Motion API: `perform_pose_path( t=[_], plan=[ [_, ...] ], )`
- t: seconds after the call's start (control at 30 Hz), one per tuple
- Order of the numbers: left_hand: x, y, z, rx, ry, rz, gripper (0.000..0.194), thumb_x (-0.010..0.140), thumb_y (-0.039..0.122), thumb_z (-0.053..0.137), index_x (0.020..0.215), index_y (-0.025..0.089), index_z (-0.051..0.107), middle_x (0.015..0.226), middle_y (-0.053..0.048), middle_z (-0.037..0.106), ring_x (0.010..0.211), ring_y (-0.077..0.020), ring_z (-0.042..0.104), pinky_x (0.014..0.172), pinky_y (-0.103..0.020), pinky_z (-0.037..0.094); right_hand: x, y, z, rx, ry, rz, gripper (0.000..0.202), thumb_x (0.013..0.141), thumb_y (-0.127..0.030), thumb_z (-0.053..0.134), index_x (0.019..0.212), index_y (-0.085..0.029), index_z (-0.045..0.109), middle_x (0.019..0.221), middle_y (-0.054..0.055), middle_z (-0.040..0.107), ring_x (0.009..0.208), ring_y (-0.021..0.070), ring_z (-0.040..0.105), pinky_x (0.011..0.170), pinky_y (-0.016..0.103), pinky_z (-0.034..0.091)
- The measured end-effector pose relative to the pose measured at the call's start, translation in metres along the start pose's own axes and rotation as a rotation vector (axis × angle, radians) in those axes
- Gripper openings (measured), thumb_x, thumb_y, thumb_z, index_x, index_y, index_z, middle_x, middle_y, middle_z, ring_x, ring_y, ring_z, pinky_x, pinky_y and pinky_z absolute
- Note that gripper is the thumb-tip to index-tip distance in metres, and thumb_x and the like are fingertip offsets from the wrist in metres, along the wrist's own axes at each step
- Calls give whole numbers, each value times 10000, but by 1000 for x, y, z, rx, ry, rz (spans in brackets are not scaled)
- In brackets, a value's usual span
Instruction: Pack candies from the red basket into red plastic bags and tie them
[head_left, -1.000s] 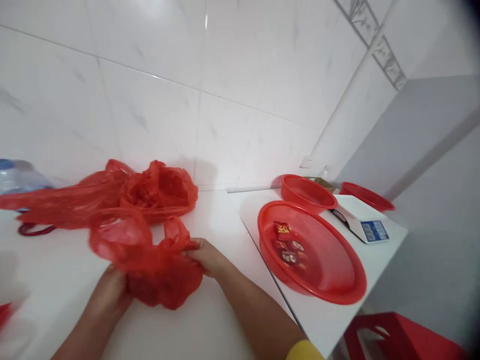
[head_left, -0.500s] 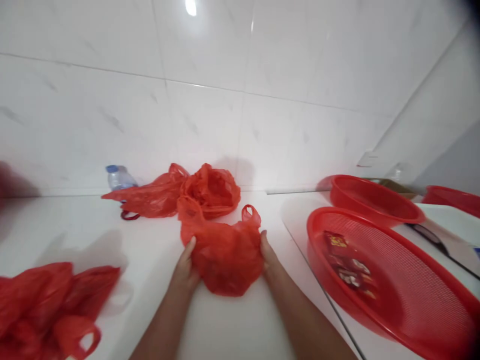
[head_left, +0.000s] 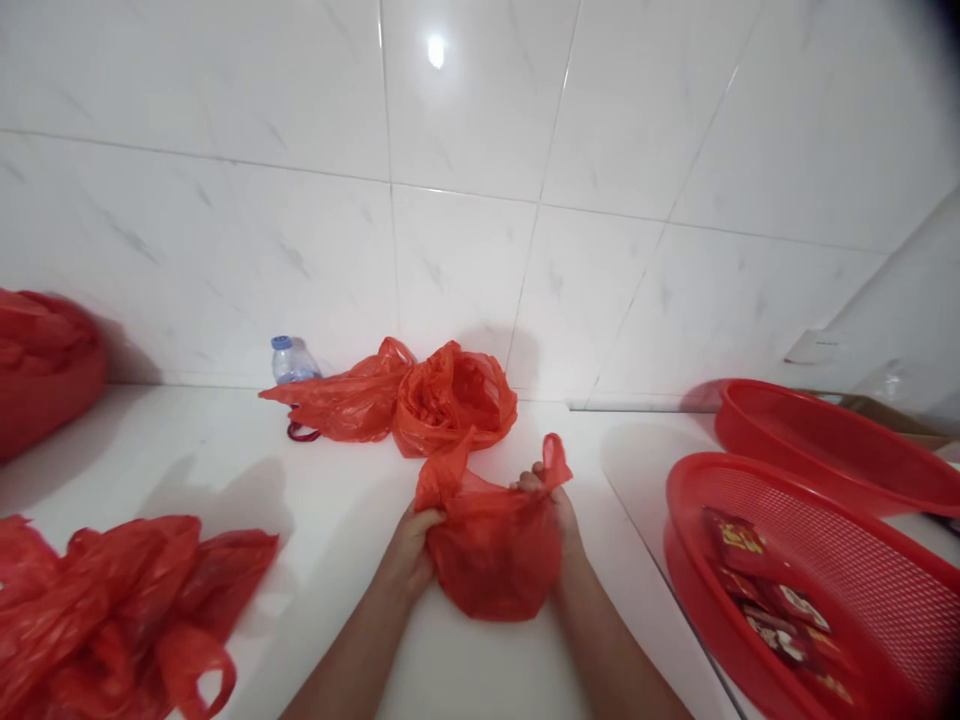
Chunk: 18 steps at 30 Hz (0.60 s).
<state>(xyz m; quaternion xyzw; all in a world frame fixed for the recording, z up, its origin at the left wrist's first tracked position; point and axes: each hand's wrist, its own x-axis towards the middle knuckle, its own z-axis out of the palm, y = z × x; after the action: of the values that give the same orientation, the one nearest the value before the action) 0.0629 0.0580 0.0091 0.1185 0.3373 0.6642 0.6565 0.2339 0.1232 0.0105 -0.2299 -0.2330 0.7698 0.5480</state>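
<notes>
A red plastic bag (head_left: pixel 495 560) with its handles upward is held between both hands over the white table (head_left: pixel 330 540). My left hand (head_left: pixel 412 548) grips the bag's left side near the base of a handle, thumb in front. On the right side, my right hand (head_left: pixel 559 510) is partly behind the thin plastic, its fingertips curled over the top edge beside the other handle. Something darker shows faintly inside the bag; I cannot make out what. Just behind it lies a heap of crumpled red bags (head_left: pixel 454 400).
Red bags (head_left: pixel 135 600) lie at the front left, and a red bundle (head_left: pixel 45 370) stands behind them. A capped clear bottle (head_left: pixel 294 362) is by the wall. At right, a red basket (head_left: pixel 697 475) holds several packets, with another red basket (head_left: pixel 817 440) behind.
The view has shifted left. My right hand has moved up to the bag's top edge, its fingers now over the rim. My left hand has moved nearer the left handle.
</notes>
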Motion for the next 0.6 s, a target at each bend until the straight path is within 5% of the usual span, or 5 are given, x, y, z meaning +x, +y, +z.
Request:
perform_pose_path(
  t=[0.2, 0.37, 0.5, 0.6],
  plan=[
    [-3, 4, -3, -127, -79, -47, 246, 746, 249, 642, 964, 135, 662, 961, -118, 716, 1018, -282, 635, 896, -380, 515, -10, 12, 8, -33, -170, 259, 448, 731, -591, 591, 545, -214, 436, 501, -44, 327, 507, 106, 446, 533, 224, 437],
    [-5, 3, -3, -131, -182, -98, 434, 783, 517, 586, 1045, 176, 645, 1068, -120, 687, 1122, -291, 575, 950, -404, 478, -17, 19, 1, -72, -186, 231, 285, 721, -465, 692, 732, -222, 544, 490, -63, 384, 471, 97, 430, 482, 208, 394],
    [-9, 3, -1, -52, -277, -155, 339, 777, 378, 646, 1029, 150, 646, 918, -123, 711, 945, -288, 659, 886, -418, 510, -17, 22, 1, -138, -109, 232, 186, 776, -380, 655, 766, -239, 535, 583, -30, 531, 555, 124, 533, 547, 246, 456],
    [-7, 1, -1, -10, -186, -65, 190, 740, 206, 689, 918, 143, 663, 784, -88, 713, 774, -239, 688, 832, -369, 530, -12, 19, 1, -176, -67, 219, 207, 754, -334, 670, 690, -230, 503, 568, -35, 524, 522, 109, 507, 517, 228, 445]
  ],
)
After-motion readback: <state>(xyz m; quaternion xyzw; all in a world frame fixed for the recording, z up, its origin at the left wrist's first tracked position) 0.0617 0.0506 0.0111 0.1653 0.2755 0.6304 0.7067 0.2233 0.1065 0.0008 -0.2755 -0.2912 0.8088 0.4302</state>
